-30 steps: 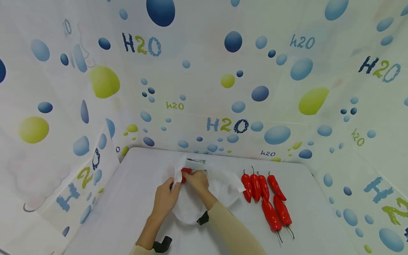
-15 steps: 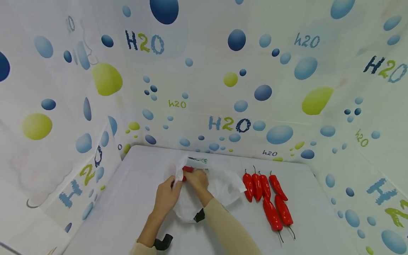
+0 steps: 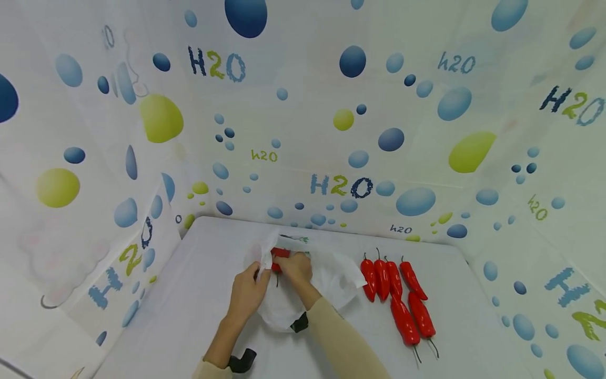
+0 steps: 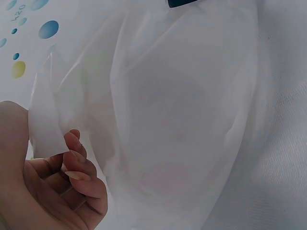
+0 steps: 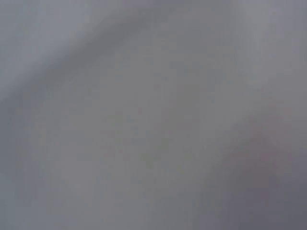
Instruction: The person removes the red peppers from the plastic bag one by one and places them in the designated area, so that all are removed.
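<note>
A thin white plastic bag (image 3: 279,310) lies with its mouth spread on the table. My left hand (image 3: 248,292) pinches the left edge of its mouth; in the left wrist view the bag film (image 4: 182,120) fills the middle, and the thumb and fingers of the left hand (image 4: 62,187) hold its rim. Inside the mouth, my right hand (image 3: 297,269) holds a red pepper (image 3: 281,252), its thin stem showing below the fingers. Part of that pepper is hidden by the hand. The right wrist view is only a pale blur.
Several red peppers (image 3: 381,279) lie in a cluster on the white table (image 3: 199,295), right of the bag, nearly touching its right corner. Behind and beside the table hangs a white curtain (image 3: 293,121) printed with blue and green drops.
The red pepper in my right hand has turned, and its stem now shows pointing downward. The left hand keeps its hold on the bag's edge. The head view has shifted slightly.
</note>
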A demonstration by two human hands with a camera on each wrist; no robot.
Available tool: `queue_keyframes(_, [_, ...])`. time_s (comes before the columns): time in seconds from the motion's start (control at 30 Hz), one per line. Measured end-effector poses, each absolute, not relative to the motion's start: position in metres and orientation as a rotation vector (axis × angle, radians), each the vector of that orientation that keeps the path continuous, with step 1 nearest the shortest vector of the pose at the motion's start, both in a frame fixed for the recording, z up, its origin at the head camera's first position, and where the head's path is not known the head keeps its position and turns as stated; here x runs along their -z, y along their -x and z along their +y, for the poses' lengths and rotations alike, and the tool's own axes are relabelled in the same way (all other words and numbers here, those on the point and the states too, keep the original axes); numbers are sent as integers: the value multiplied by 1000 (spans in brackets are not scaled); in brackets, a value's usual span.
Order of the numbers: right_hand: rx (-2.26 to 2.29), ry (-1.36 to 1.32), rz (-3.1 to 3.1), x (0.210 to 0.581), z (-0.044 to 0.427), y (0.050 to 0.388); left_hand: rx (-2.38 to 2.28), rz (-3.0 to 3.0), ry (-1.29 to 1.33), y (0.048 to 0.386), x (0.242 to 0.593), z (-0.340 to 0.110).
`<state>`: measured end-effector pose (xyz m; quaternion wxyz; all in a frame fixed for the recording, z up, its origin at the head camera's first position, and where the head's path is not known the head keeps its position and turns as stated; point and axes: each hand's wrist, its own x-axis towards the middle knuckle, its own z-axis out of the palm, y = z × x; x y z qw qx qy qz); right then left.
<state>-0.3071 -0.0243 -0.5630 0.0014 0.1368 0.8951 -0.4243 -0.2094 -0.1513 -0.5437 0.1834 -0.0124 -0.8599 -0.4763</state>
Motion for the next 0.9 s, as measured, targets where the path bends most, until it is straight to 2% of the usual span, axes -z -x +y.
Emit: queue_keyframes(0.9, [1456,-400,2656,555,-14,302,1330,-2416,48,211,546,-151])
